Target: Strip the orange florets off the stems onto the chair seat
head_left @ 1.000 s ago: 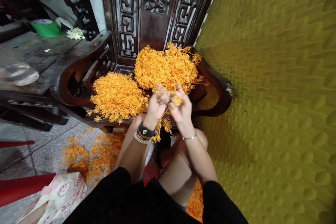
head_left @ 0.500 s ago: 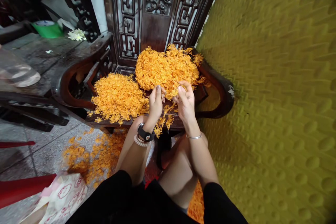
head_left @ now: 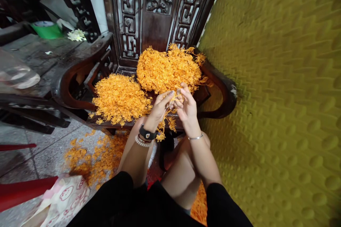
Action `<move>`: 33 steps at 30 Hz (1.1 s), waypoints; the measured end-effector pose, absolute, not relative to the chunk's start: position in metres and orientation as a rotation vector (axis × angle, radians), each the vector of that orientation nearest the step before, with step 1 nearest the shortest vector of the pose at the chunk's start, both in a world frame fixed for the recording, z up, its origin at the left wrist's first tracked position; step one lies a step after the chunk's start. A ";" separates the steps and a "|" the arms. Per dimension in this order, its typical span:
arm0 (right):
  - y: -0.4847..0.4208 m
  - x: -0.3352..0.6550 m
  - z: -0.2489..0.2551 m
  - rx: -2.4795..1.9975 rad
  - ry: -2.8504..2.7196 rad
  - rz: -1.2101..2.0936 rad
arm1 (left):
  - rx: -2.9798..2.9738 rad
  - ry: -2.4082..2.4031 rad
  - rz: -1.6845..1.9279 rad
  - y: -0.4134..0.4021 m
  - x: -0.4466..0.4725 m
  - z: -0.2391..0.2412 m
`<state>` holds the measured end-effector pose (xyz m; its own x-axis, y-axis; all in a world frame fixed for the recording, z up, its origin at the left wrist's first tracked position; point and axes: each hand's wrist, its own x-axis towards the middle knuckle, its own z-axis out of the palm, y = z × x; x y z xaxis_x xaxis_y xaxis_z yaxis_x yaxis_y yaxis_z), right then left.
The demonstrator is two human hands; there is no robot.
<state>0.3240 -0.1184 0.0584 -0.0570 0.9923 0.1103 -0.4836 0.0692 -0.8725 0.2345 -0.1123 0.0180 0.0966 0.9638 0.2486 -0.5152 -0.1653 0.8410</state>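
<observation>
Two heaps of thin orange strands lie on the seat of a dark carved wooden chair [head_left: 221, 88]: a left heap [head_left: 119, 97] and a taller right heap [head_left: 167, 69]. My left hand [head_left: 161, 106] and my right hand [head_left: 186, 108] meet just in front of the right heap. Together they pinch a small bunch of orange strands [head_left: 166, 122] that dangles below my fingers over the seat's front edge. A black watch and a bead bracelet sit on my left wrist, a thin silver bangle on my right.
Orange strands [head_left: 93, 158] are scattered over the tiled floor at the left. A yellow-green quilted wall [head_left: 279, 95] fills the right side. A dark table [head_left: 34, 56] with a green tape roll [head_left: 46, 28] stands at the left. A printed bag [head_left: 64, 198] and something red lie lower left.
My hands have come back together just in front of the right heap, and the bunch of strands hangs lower below my fingers than half a second ago.
</observation>
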 end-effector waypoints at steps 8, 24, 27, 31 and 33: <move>-0.114 0.333 0.064 -0.579 -0.931 1.382 | 1.192 0.861 1.659 -0.112 0.221 0.026; -0.088 0.334 0.049 -0.605 -0.920 1.336 | 1.445 2.302 1.251 -0.032 0.105 -0.039; -0.087 0.337 0.047 -0.500 -0.868 1.405 | 1.486 2.236 1.285 -0.035 0.114 -0.044; -0.086 0.340 0.047 -0.469 -0.769 1.445 | 1.571 1.992 1.437 -0.045 0.117 -0.032; -0.086 0.342 0.049 -0.460 -0.726 1.442 | 1.562 1.962 1.516 -0.053 0.117 -0.019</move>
<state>0.3425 -0.0863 0.0486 -0.0244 0.9853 0.1691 -0.7224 0.0996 -0.6843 0.1173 -0.0528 -0.0192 -0.4159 0.8140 0.4056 0.5977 -0.0915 0.7965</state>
